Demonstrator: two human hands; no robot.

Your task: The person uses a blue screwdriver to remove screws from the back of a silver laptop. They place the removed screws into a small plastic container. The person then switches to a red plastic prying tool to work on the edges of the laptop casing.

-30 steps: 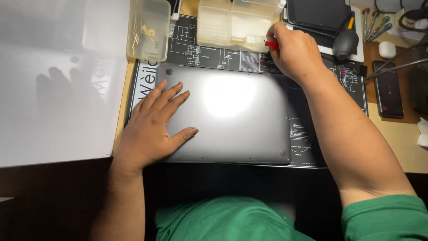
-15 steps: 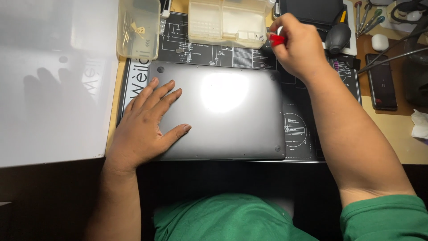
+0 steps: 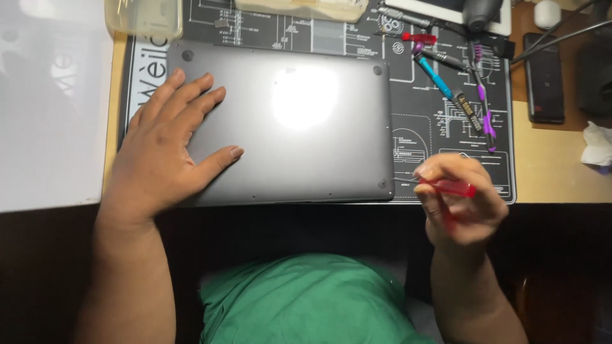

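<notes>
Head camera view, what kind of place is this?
Probably an electronics repair bench: a grey laptop lies bottom up on a printed work mat, precision screwdrivers lie beside it, and the right hand holds a red-handled one.

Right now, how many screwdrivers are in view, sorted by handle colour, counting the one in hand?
Red: 2, one held in the right hand as the red-handled screwdriver, one lying on the mat as the red screwdriver
Blue: 1, the blue screwdriver
Purple: 1, the purple screwdriver
Total: 4
</notes>
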